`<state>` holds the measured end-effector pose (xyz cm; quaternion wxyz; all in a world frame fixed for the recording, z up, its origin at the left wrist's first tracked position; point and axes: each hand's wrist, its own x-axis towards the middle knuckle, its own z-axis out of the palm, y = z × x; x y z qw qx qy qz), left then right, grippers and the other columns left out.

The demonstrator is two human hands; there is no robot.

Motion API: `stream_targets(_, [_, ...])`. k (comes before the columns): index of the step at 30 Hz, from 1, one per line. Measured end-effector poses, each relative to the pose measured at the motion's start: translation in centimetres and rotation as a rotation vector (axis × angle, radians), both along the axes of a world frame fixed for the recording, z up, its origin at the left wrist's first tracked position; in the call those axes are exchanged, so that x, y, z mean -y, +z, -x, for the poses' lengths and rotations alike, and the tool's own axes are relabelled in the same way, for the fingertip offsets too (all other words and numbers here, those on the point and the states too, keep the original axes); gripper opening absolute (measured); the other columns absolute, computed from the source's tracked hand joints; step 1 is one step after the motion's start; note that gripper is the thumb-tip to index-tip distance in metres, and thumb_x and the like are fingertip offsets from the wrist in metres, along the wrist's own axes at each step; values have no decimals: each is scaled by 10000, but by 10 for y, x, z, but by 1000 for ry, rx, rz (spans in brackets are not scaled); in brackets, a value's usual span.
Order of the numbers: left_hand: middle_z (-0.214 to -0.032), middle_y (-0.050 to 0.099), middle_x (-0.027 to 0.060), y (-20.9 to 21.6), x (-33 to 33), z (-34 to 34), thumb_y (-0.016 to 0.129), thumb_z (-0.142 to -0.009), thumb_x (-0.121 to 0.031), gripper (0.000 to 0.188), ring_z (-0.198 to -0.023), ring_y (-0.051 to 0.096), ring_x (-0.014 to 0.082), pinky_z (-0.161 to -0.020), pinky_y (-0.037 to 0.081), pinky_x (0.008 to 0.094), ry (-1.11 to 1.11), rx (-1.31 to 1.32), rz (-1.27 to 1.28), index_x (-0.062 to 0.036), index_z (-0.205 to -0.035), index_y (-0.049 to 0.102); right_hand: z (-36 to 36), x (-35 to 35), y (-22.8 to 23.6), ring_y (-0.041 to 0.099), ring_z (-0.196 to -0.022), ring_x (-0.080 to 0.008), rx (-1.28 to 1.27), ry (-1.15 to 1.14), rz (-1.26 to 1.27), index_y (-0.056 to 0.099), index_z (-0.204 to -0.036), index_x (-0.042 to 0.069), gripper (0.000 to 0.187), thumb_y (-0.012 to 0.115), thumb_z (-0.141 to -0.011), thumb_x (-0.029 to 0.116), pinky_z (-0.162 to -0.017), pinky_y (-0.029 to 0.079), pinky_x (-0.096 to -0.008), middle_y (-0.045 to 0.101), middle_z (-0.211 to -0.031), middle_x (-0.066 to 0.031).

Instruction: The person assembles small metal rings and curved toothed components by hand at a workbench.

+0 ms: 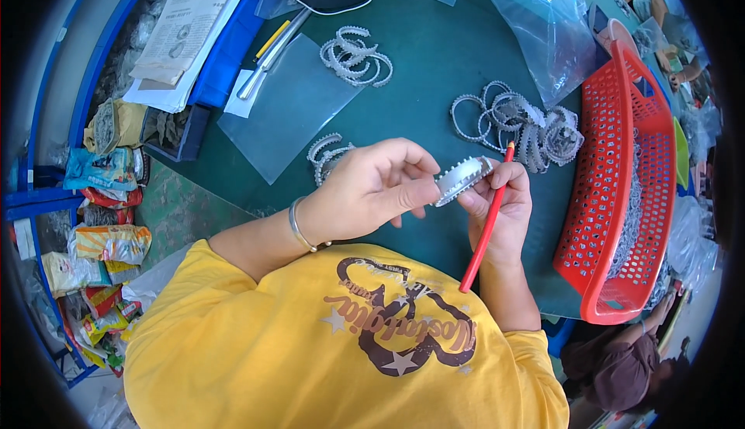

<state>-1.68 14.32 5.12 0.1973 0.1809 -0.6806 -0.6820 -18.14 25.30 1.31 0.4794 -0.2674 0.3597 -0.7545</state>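
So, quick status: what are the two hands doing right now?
Left hand pinches a silver beaded bangle. Right hand steadies it, holding a red stick. More bangles piled beyond; red basket at right, clear of hands.

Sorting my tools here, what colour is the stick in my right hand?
Red: the stick in your right hand, clearest in the head view.

Dark green table [434, 56], blue shelving [46, 196] at left.

Silver beaded bracelet [462, 180] and red pencil [486, 220], both handheld
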Motion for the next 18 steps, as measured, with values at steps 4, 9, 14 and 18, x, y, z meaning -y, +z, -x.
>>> stream_targets(4, [-971, 601, 171, 2, -2, 0, 420, -938, -340, 510, -708, 642, 192, -542, 518, 209, -246, -5, -759, 47, -1266, 369, -3, -2, -1, 607, -886, -263, -425, -111, 127, 402, -808, 50, 314, 643, -714, -129, -752, 511, -311, 564, -956, -175])
stream_targets(9, [-934, 622, 142, 3, 6, -7, 512, -893, -128, 343, -673, 623, 131, -513, 491, 189, -197, 99, -666, 16, -1199, 457, -4, 0, 7, 622, -892, -287, -765, -137, 214, 439, -751, 31, 232, 596, -733, -140, -734, 522, -321, 600, -962, -204])
stream_targets(14, [-902, 637, 109, 4, 30, -34, 489, -887, -47, 245, -656, 605, 95, -517, 470, 181, 305, 130, -89, -8, -1129, 496, 15, 21, 11, 579, -792, -301, -1391, -263, 67, 469, -706, 39, 229, 535, -583, -143, -681, 467, -353, 626, -925, -157])
stream_targets(18, [-857, 647, 75, 8, 56, -64, 489, -894, -68, 174, -692, 612, 100, -615, 472, 212, 457, 419, 155, -16, -1046, 557, 37, 36, -1, 531, -874, -315, -1757, -240, -157, 485, -739, 50, 210, 555, -611, -102, -736, 400, -410, 604, -908, -125])
